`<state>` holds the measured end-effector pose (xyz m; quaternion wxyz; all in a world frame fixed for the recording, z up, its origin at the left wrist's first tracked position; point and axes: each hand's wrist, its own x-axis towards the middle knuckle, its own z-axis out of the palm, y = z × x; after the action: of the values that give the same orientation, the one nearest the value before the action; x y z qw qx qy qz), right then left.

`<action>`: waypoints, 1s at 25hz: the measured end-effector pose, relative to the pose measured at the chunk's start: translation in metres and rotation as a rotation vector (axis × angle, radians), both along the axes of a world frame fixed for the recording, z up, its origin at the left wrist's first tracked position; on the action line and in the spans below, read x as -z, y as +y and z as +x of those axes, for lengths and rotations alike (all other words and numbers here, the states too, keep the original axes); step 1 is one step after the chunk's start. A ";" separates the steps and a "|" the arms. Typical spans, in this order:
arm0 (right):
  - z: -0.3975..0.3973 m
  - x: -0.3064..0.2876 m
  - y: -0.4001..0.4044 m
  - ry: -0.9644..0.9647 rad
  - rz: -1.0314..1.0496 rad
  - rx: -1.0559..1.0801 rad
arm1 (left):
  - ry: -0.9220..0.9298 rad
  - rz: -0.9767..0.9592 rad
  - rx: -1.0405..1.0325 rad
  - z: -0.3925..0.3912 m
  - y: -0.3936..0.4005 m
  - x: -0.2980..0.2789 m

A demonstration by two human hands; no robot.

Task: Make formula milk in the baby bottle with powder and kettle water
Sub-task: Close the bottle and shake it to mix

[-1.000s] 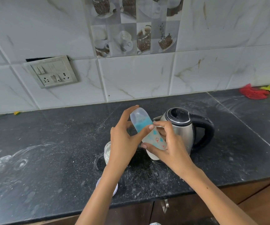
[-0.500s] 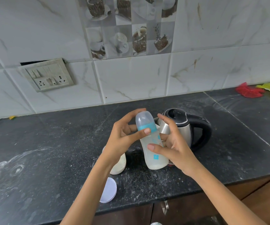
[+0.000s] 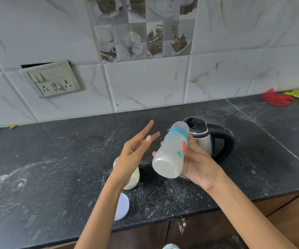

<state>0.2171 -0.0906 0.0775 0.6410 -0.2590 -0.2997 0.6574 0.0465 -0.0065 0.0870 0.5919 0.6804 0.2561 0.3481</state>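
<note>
bottle [image 3: 170,151] tilted, cap away (base nearest)

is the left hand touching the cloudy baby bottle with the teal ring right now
Apart. The head view shows dark counter between the left hand, fingers straight, and the cloudy baby bottle with the teal ring, gripped only by the right hand.

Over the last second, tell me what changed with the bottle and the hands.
The left hand let go of the baby bottle and drew back, fingers straight. The right hand alone now holds it, tipped base-forward. The kettle, powder jar and lid stayed put.
</note>
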 end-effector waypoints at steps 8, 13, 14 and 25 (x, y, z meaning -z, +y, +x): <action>-0.016 -0.019 -0.008 -0.225 -0.160 0.440 | 0.016 0.045 -0.122 -0.017 -0.032 0.009; -0.034 -0.017 -0.016 -0.858 -0.020 0.703 | 0.194 0.392 -0.320 -0.003 -0.059 0.012; -0.035 -0.018 -0.017 -0.874 -0.021 0.653 | 0.152 0.380 -0.361 0.000 -0.062 0.012; -0.037 -0.005 -0.025 -1.152 -0.026 0.404 | -0.109 0.015 -0.247 -0.002 -0.037 -0.007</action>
<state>0.1797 -0.1157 0.0822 0.4846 -0.6324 -0.5353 0.2806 0.0448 -0.0436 0.0940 0.5525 0.6281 0.3027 0.4567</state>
